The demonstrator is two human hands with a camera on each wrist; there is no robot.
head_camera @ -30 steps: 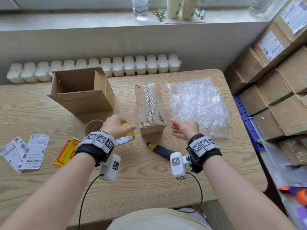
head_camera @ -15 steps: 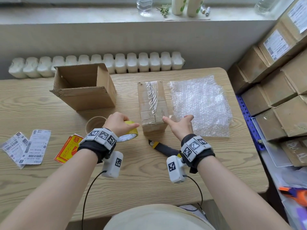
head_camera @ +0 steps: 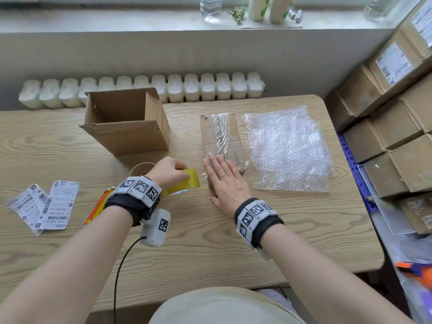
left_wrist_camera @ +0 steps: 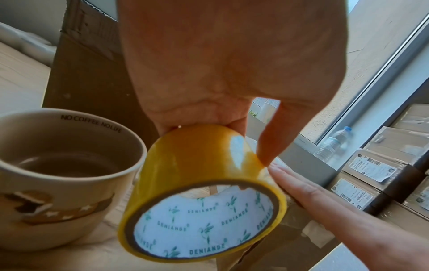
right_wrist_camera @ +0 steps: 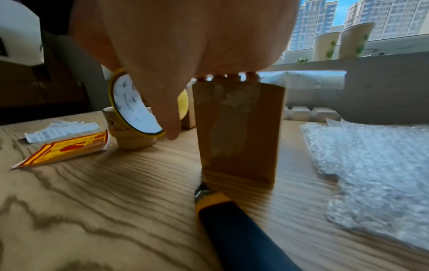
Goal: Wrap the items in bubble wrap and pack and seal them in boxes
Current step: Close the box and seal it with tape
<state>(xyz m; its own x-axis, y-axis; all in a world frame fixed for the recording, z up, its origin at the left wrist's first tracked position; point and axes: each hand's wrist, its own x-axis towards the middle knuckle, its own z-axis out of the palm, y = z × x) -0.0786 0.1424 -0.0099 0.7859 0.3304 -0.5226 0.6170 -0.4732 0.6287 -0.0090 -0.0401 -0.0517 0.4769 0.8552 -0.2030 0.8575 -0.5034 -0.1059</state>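
A small closed cardboard box (head_camera: 221,136) with clear tape along its top seam stands mid-table; its taped front face (right_wrist_camera: 239,128) shows in the right wrist view. My right hand (head_camera: 224,176) lies flat on the box's near top, fingers straight and pressing down. Left of the box, my left hand (head_camera: 169,171) grips a yellow tape roll (head_camera: 184,182), seen close up (left_wrist_camera: 199,185) with thumb and fingers curled over its rim. A sheet of bubble wrap (head_camera: 288,148) lies to the right of the box. An open empty carton (head_camera: 126,121) stands behind my left hand.
A beige mug (left_wrist_camera: 62,176) sits just left of the tape roll. A yellow-and-dark utility knife (right_wrist_camera: 232,223) lies on the table under my right wrist. Paper labels (head_camera: 44,205) and a red-yellow leaflet (right_wrist_camera: 65,148) lie at left. Sealed parcels (head_camera: 395,113) are stacked at right.
My right hand moved forward from in front of the box and now lies flat on its top. My left hand kept hold of the tape roll.
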